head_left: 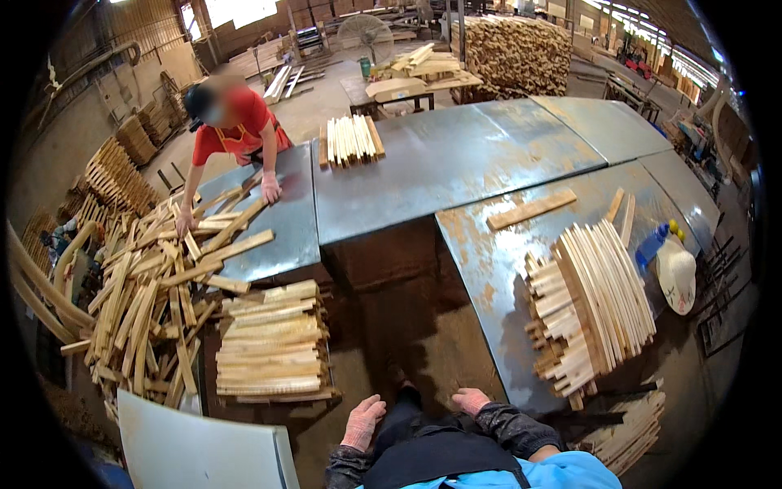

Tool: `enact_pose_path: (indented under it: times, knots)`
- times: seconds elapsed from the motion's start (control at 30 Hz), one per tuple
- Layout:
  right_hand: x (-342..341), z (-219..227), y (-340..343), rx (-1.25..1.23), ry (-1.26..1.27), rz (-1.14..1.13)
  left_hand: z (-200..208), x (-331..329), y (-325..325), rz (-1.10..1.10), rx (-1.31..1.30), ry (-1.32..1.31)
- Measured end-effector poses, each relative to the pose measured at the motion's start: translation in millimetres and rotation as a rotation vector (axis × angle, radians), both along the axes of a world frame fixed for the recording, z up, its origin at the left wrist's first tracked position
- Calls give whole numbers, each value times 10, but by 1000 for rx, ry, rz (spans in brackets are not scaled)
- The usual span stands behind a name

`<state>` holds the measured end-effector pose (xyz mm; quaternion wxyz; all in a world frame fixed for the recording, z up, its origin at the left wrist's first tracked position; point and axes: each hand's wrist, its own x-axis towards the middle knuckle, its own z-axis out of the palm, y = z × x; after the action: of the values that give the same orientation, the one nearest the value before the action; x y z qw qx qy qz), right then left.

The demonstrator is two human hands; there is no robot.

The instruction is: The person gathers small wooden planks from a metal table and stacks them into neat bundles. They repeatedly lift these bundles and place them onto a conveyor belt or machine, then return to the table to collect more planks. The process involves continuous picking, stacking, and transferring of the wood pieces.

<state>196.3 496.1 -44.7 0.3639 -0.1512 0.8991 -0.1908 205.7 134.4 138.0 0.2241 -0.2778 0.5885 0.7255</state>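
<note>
My left hand (364, 421), in a pinkish knit glove with bare fingertips, hangs low in front of my body with nothing in it. Its fingers are loosely bent. My right hand (470, 400), gloved alike, hangs beside my dark apron, also holding nothing, fingers loosely bent. Nearest to the left hand is a stack of pale wooden strips (269, 342). To the right of my right hand, a pile of wooden strips (603, 293) lies on a metal-topped table (481, 269). Neither hand touches wood.
Across the tables a person in red (244, 122) handles a heap of loose strips (147, 310). A strip bundle (352, 140) lies on the far table (440, 163). At right are a flat board (531, 209), blue bottle (652, 246) and pale hat (676, 273). A grey panel (195, 444) stands lower left.
</note>
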Motion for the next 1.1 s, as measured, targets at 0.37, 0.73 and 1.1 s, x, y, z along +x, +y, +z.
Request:
enact_pose_path:
  times: [0.37, 0.73, 1.1]
  knots:
    - [-2744, 777, -127, -182, -5, -925, 176, -3393, -141, -404, -373, 375]
    - [-5954, 1055, -419, -328, 120, -803, -112, -5427, -42, -374, -199, 158]
    - [-9739, 929, -571, -174, 351, -744, -653, -8289, -115, -157, -595, 145]
